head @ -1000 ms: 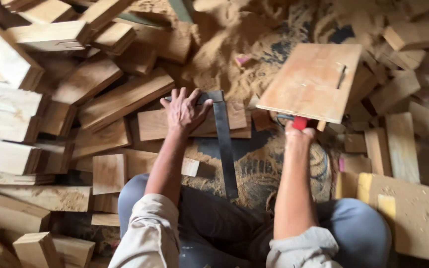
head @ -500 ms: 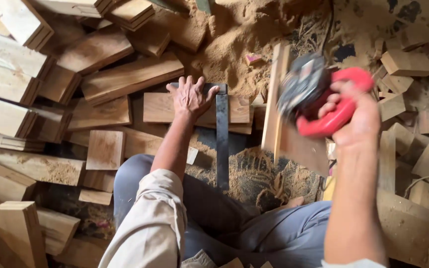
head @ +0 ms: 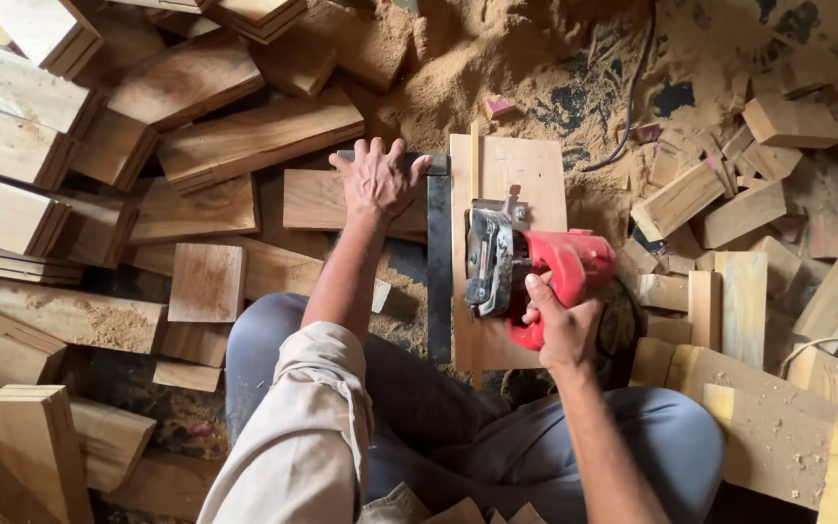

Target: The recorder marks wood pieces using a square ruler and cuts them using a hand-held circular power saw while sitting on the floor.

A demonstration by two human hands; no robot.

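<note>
My right hand (head: 557, 325) grips the handle of a red circular saw (head: 526, 267) that sits on a flat wooden base board (head: 521, 175) lying on the floor. My left hand (head: 377, 180) presses flat, fingers spread, on a wooden plank (head: 317, 199) to the left of the saw. A dark metal square (head: 438, 262) lies between the plank and the saw board, its short arm under my left fingers. My knees in grey trousers are below.
Stacks of cut wooden planks (head: 244, 136) fill the left side. Smaller offcut blocks (head: 729, 209) lie scattered at the right. Sawdust (head: 477, 58) covers the floor ahead, with a black cable (head: 632, 107) running across it. Yellowish boards (head: 768, 417) lie at lower right.
My right hand has turned the saw with its board from tilted in the air to flat on the floor beside the metal square. My left hand stayed on the plank.
</note>
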